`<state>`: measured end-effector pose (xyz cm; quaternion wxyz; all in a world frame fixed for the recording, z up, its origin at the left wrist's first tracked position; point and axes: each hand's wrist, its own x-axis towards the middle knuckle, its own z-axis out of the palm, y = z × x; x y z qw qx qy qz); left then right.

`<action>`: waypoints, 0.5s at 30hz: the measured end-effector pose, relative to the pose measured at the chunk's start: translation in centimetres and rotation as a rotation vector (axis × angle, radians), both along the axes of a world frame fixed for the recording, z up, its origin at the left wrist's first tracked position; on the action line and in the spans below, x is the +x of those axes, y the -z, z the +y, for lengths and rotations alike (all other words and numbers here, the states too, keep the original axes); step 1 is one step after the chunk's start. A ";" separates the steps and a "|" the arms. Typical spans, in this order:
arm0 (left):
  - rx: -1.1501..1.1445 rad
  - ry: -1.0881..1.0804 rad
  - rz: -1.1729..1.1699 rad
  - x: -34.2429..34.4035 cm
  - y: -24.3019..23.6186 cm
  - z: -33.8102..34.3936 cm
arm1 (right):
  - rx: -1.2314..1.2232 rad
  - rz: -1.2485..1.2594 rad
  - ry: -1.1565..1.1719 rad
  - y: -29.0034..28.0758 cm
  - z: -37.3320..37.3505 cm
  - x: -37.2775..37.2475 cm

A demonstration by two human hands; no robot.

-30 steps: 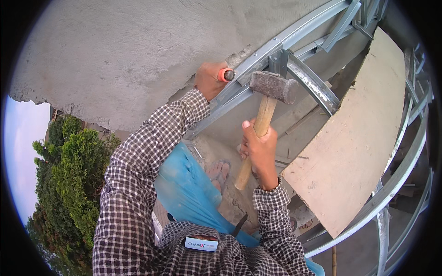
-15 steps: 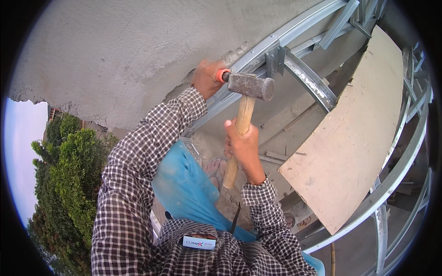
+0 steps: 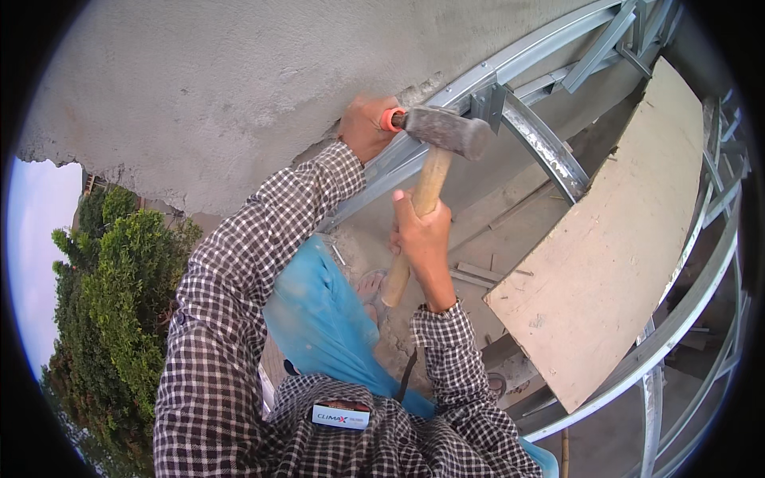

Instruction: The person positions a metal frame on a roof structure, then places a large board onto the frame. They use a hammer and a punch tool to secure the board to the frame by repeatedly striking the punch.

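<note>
Leafy green tree far left, rough grey cement wall above and right of it. Left hand by wall's broken edge, fingers wrapped round orange-collared dark metal tool, mostly hidden. Right hand grasping pale wooden handle of grey block-headed hammer; head at tool's end, contact unclear. Rightward, flat beige board amid silver metal framing
</note>
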<state>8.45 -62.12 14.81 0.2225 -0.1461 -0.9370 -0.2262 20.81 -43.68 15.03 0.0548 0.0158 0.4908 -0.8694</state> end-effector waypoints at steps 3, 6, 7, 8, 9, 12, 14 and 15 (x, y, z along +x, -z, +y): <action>0.025 -0.054 -0.080 0.0 -0.3 -1.4 | 0.019 -0.269 -0.235 -1.4 0.9 0.9; -0.002 -0.042 -0.035 0.2 0.1 -2.1 | -0.060 -0.022 0.038 -4.8 5.0 1.6; -0.021 -0.055 -0.048 0.4 0.2 -1.8 | -0.133 0.150 0.187 -6.6 7.0 1.3; -0.035 -0.079 -0.072 1.2 0.6 -1.7 | -0.221 0.356 0.317 -8.6 9.4 0.3; 0.021 -0.046 -0.076 1.1 0.2 -1.1 | -0.367 0.610 0.386 -11.0 12.2 -0.9; 0.119 0.034 -0.077 0.4 -0.1 0.3 | -0.324 0.859 0.440 -13.0 16.9 -2.2; 0.066 0.048 -0.066 0.3 -0.4 0.2 | -0.372 0.930 0.420 -11.6 17.0 -2.4; 0.015 0.052 0.004 0.3 -0.1 -0.1 | -0.274 0.699 0.281 -6.9 10.6 -1.6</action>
